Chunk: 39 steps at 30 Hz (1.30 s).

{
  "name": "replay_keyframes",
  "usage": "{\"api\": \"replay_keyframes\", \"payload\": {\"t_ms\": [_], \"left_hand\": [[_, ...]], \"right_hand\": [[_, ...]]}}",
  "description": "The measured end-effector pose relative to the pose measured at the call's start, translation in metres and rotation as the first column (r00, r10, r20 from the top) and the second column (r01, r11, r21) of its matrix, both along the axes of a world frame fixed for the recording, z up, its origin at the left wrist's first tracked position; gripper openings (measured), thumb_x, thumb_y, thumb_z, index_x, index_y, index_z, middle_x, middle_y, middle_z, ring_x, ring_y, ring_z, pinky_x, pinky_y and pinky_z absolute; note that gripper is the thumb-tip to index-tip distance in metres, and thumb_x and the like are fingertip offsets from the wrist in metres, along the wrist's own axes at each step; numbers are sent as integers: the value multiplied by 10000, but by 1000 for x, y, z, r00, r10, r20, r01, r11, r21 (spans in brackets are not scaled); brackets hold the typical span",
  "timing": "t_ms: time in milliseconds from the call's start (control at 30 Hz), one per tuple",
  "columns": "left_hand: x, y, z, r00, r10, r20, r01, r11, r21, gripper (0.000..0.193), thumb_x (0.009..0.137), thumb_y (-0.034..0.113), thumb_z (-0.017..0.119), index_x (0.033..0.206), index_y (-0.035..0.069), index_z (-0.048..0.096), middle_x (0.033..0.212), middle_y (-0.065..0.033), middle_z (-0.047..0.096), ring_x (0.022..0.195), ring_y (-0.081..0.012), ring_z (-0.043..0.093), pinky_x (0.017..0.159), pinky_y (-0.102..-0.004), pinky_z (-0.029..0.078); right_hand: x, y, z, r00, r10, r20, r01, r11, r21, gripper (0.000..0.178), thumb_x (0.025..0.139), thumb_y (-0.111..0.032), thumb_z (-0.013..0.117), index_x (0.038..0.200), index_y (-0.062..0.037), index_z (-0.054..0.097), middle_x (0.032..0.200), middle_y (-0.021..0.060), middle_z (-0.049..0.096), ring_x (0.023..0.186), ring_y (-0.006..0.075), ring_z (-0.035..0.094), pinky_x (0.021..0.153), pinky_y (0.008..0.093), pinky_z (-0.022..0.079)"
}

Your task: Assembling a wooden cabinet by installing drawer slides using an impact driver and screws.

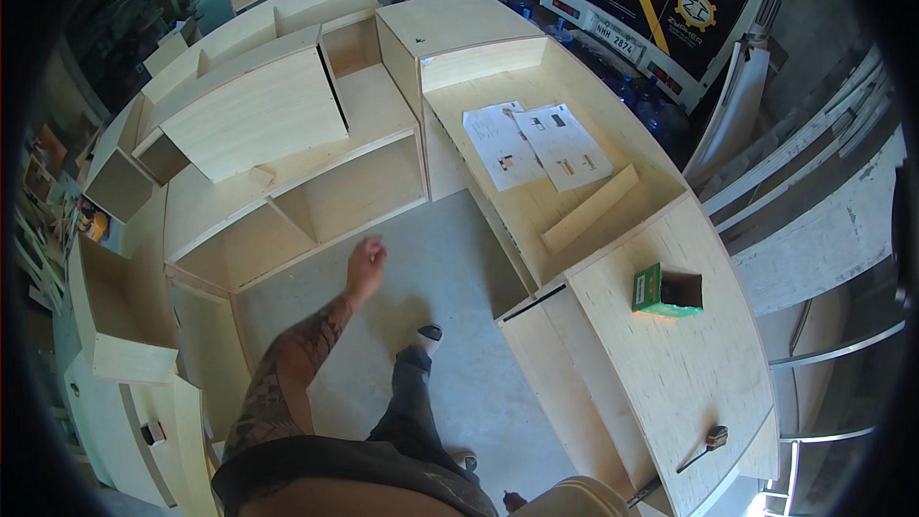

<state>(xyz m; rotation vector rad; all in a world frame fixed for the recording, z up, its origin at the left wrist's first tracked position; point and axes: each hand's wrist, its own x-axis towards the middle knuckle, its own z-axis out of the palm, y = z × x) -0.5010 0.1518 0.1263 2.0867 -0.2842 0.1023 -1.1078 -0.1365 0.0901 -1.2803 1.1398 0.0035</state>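
My left hand (366, 268) reaches out above the grey floor, in front of the low open plywood cabinet (345, 193). Its fingers are curled together; whether anything small is between them I cannot make out. The hand touches none of the furniture. My right hand does not show. To the right stands a long plywood unit whose recessed top (512, 215) bears two printed sheets (563, 146) and a loose wooden strip (592, 209). Nearer me on that side, an open green box (667, 292) sits on a plywood panel (661, 364).
A small tool with a thin dark shaft (716, 438) lies on the right panel. More plywood cabinets (124, 306) line the left, with a small dark-and-white item (153, 434) on one. A vehicle (661, 10) and blue water bottles (651, 115) stand at the back right.
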Motion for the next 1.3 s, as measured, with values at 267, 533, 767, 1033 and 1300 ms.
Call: {"api": "replay_keyframes", "payload": {"t_ms": [267,533,767,1033,1300], "left_hand": [[370,-210,163,937,-4,350,0,1000,10,352,948,132,664,1285,37,631,1155,-222,643,997,-346,689,898,-425,575],[584,-265,124,955,-92,282,-15,935,355,522,925,56,582,1445,101,571,1237,-248,624,1140,-415,647,1016,-474,532],[733,-216,106,661,-548,513,43,709,704,275,992,142,542,1186,45,710,1153,-203,718,1094,-394,679,949,-484,552],[621,-357,169,680,-678,277,326,619,715,249,1008,125,521,1149,-16,669,1085,-221,723,981,-391,692,879,-457,558],[571,-399,207,722,-602,342,484,792,373,249,1014,133,528,1163,-18,659,1091,-208,719,981,-370,688,882,-443,558]], "right_hand": [[143,-40,22,994,109,-32,-111,990,-84,681,724,51,724,1381,-51,574,1261,90,656,1107,175,618,928,335,528],[212,-47,55,993,114,-39,-118,986,-121,711,727,25,726,1415,-67,570,1304,76,652,1131,165,605,949,323,524],[122,225,105,901,-396,-178,376,917,-136,695,765,-33,717,1440,-102,570,1266,56,682,1079,108,604,884,315,558],[186,242,183,690,-518,-505,472,852,-228,670,769,-62,777,1414,-129,607,1321,18,700,1096,176,690,946,360,560],[190,238,158,687,-456,-565,437,881,-181,508,742,-161,810,1235,-109,704,1117,124,757,1075,254,711,955,379,550]]}}
